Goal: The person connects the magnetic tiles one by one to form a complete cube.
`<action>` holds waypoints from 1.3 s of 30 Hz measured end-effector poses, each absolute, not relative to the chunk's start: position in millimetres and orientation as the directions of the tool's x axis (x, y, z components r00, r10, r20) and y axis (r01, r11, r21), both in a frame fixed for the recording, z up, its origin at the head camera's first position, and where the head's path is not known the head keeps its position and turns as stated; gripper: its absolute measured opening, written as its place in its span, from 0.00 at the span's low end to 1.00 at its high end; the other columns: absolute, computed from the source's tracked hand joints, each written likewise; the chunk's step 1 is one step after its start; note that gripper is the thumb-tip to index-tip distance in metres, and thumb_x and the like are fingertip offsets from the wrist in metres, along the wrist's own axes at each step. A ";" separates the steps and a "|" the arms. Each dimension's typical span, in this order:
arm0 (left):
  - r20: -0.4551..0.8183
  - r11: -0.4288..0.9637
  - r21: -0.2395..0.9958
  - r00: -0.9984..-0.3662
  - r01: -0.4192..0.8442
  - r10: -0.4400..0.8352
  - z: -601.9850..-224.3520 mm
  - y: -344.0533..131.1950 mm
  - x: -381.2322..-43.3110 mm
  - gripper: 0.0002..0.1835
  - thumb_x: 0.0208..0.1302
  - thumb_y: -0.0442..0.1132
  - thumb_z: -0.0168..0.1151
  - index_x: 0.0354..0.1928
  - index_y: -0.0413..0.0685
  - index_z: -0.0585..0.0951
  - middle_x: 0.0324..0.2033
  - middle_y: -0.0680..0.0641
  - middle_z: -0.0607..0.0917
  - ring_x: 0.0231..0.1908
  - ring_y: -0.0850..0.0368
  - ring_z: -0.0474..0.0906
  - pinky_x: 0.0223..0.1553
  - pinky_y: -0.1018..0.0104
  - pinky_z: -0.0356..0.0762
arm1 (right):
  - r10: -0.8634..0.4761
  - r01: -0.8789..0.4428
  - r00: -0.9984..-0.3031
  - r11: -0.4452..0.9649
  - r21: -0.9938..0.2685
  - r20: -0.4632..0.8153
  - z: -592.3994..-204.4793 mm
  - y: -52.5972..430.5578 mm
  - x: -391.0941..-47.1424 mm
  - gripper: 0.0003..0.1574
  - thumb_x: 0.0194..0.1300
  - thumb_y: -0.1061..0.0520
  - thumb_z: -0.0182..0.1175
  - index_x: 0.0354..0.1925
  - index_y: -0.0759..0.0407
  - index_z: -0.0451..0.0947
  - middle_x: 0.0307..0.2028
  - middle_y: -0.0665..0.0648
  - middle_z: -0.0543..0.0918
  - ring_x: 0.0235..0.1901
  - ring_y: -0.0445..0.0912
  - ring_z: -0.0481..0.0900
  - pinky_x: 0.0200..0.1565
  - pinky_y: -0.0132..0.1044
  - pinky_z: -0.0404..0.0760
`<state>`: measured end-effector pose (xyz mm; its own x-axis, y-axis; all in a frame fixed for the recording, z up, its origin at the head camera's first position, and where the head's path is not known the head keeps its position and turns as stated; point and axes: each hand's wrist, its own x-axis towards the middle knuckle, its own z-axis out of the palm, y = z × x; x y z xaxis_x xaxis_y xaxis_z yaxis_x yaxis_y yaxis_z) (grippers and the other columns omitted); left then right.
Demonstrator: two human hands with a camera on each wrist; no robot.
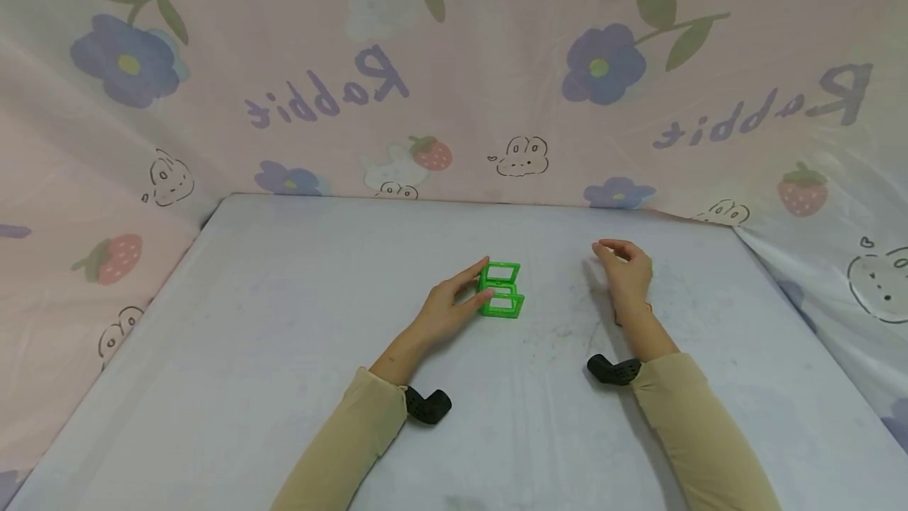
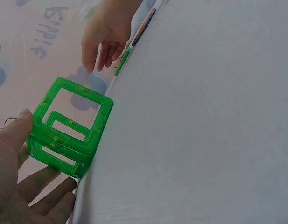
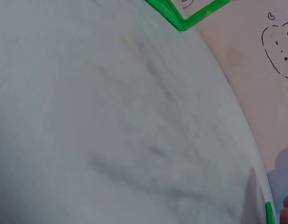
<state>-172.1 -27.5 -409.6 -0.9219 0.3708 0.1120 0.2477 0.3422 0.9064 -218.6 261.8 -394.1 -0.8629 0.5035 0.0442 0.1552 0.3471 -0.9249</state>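
Presently, we list: one green assembly [image 1: 505, 295], at least three square frames joined, mid-table, pinched between the left hand's [image 1: 444, 309] thumb and fingers; one right hand [image 1: 630, 274], farther right, fingers loosely curled, seemingly holding nothing; beside it, unjoined, one green piece [image 2: 122, 62], one orange piece [image 2: 144, 28]. Completeness: we cannot tell.
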 end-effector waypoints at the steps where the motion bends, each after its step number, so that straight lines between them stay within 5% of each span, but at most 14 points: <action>1: 0.116 0.339 0.907 -0.921 0.252 0.373 -409.9 -27.6 -172.3 0.31 0.69 0.49 0.57 0.72 0.58 0.63 0.67 0.47 0.69 0.70 0.52 0.60 0.68 0.59 0.60 | 0.505 0.152 -0.862 0.342 -0.927 0.045 -393.8 263.1 -218.8 0.23 0.63 0.50 0.62 0.51 0.64 0.80 0.57 0.57 0.74 0.56 0.46 0.68 0.43 0.29 0.66; 6: 0.130 0.332 0.905 -0.917 0.266 0.378 -410.8 -27.8 -172.8 0.31 0.69 0.48 0.58 0.72 0.56 0.63 0.67 0.45 0.70 0.70 0.51 0.60 0.68 0.58 0.61 | 0.509 0.143 -0.858 0.371 -0.917 0.072 -393.9 272.1 -220.7 0.24 0.63 0.51 0.62 0.52 0.65 0.79 0.63 0.59 0.71 0.65 0.51 0.63 0.57 0.39 0.67; 11: 0.130 0.332 0.905 -0.917 0.266 0.378 -410.9 -28.2 -172.3 0.31 0.69 0.48 0.58 0.72 0.55 0.63 0.66 0.45 0.71 0.69 0.51 0.61 0.68 0.57 0.61 | 0.538 0.192 -0.839 0.422 -0.886 0.074 -393.4 280.4 -222.7 0.28 0.62 0.50 0.63 0.58 0.62 0.77 0.69 0.61 0.62 0.70 0.58 0.53 0.69 0.54 0.50; 19: 0.121 0.330 0.907 -0.914 0.260 0.388 -412.4 -29.0 -173.0 0.32 0.69 0.49 0.57 0.72 0.57 0.62 0.66 0.47 0.71 0.69 0.53 0.61 0.68 0.59 0.61 | 0.522 0.317 -0.853 0.507 -0.801 -0.006 -388.7 288.5 -220.4 0.41 0.63 0.47 0.62 0.70 0.57 0.63 0.71 0.70 0.51 0.69 0.65 0.44 0.66 0.65 0.40; 30: 0.126 0.311 0.914 -0.910 0.262 0.396 -412.6 -29.8 -173.4 0.31 0.69 0.48 0.57 0.72 0.57 0.62 0.65 0.45 0.72 0.68 0.52 0.64 0.68 0.59 0.60 | 0.478 0.392 -0.874 0.586 -0.709 -0.088 -389.6 299.0 -221.9 0.50 0.65 0.44 0.58 0.74 0.62 0.49 0.70 0.75 0.49 0.68 0.69 0.46 0.65 0.66 0.44; 39: 0.122 0.307 0.916 -0.910 0.257 0.396 -411.6 -29.3 -172.7 0.31 0.69 0.48 0.57 0.72 0.57 0.62 0.65 0.46 0.73 0.68 0.53 0.63 0.68 0.60 0.60 | 0.475 0.441 -0.871 0.642 -0.628 -0.126 -391.7 304.4 -227.9 0.50 0.65 0.43 0.56 0.74 0.64 0.48 0.69 0.77 0.50 0.66 0.70 0.48 0.64 0.65 0.46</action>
<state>-172.7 -29.3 -411.6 -0.9101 0.3958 0.1224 0.2568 0.3074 0.9163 -227.9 304.4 -391.7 -0.8711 0.4747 -0.1258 0.4405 0.6420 -0.6275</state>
